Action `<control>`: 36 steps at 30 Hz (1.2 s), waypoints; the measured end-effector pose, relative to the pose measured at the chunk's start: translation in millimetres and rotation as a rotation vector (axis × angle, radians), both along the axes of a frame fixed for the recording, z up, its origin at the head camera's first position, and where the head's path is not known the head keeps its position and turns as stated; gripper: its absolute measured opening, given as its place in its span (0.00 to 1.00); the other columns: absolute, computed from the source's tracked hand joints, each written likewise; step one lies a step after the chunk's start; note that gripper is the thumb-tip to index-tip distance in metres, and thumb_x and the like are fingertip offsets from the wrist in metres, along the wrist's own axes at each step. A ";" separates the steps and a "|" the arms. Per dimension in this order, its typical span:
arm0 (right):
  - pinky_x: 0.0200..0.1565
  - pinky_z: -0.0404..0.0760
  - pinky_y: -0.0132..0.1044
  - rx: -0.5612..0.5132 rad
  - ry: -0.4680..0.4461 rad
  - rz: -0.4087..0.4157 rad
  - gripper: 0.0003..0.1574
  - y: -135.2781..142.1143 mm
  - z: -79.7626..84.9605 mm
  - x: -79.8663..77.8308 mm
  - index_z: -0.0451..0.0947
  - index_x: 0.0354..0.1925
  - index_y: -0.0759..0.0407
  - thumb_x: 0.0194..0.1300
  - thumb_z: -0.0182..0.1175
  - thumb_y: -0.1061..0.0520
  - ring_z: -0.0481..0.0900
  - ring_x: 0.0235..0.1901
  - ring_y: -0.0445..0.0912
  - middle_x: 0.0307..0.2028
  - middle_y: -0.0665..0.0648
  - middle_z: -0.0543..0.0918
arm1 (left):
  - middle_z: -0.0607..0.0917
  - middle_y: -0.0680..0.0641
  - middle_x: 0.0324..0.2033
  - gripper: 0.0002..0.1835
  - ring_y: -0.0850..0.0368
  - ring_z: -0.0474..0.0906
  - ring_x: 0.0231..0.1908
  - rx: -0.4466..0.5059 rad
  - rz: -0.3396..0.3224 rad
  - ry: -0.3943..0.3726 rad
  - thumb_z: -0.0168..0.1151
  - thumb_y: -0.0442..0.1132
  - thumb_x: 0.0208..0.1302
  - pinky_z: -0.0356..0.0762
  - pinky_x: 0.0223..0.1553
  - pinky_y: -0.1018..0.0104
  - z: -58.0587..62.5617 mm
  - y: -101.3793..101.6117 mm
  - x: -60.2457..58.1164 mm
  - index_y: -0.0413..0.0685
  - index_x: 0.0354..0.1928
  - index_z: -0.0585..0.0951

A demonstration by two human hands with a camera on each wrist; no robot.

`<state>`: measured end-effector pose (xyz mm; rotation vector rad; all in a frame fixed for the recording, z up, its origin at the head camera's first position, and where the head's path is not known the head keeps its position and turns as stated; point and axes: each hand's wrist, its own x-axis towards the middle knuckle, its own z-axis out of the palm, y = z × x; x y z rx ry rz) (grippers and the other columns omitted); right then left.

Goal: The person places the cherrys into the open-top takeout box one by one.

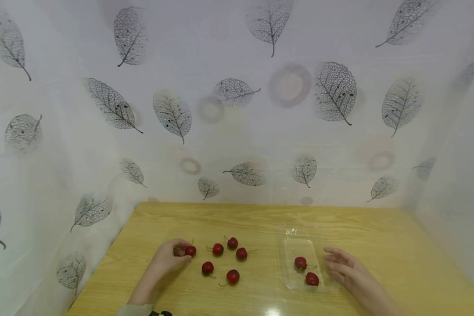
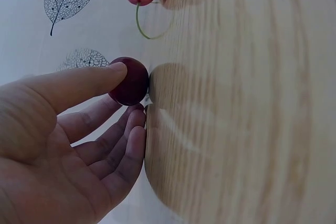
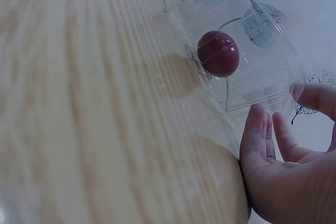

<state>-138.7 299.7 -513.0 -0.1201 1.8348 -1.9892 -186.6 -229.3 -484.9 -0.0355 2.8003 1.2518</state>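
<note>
My left hand (image 1: 168, 260) pinches a dark red cherry (image 2: 129, 81) between thumb and fingers, low over the table at the left of the group. The thumb lies on the near side of the cherry; the other fingers curve in below it. My right hand (image 1: 347, 271), fingers extended and slightly bent, is beside a clear plastic container (image 1: 287, 276). In the right wrist view its fingertips (image 3: 255, 113) come right up to the container's wall. Two cherries with stems lie inside the container, one farther back (image 1: 300, 263) and one nearer (image 1: 312, 279).
Several loose cherries with stems, one of them a cherry (image 1: 232, 276) at the front, lie on the wooden table (image 1: 237, 219) between my left hand and the container. A pale leaf-patterned covering (image 1: 237, 131) rises behind the table and along both sides.
</note>
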 end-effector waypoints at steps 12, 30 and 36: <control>0.60 0.81 0.25 0.030 -0.010 -0.018 0.25 -0.8 0.2 2.0 0.66 0.74 0.52 0.85 0.49 0.57 0.78 0.58 0.30 0.59 0.39 0.75 | 0.90 0.46 0.41 0.17 0.55 0.84 0.41 -0.007 0.004 -0.001 0.77 0.29 0.58 0.86 0.48 0.55 -2.8 0.6 -1.2 0.39 0.50 0.86; 0.60 0.81 0.24 -0.025 -0.022 0.003 0.27 1.2 -1.8 -1.3 0.62 0.76 0.59 0.84 0.48 0.60 0.79 0.57 0.29 0.58 0.36 0.77 | 0.90 0.47 0.42 0.15 0.55 0.85 0.42 0.003 -0.013 0.046 0.74 0.31 0.63 0.87 0.50 0.53 4.7 14.1 -1.3 0.41 0.51 0.86; 0.61 0.81 0.24 -0.046 -0.013 0.003 0.23 1.0 -2.6 -0.4 0.67 0.72 0.52 0.84 0.48 0.60 0.79 0.58 0.29 0.58 0.36 0.78 | 0.91 0.47 0.44 0.15 0.55 0.85 0.42 0.019 -0.023 0.043 0.75 0.33 0.62 0.87 0.51 0.52 7.1 22.7 -2.3 0.43 0.51 0.86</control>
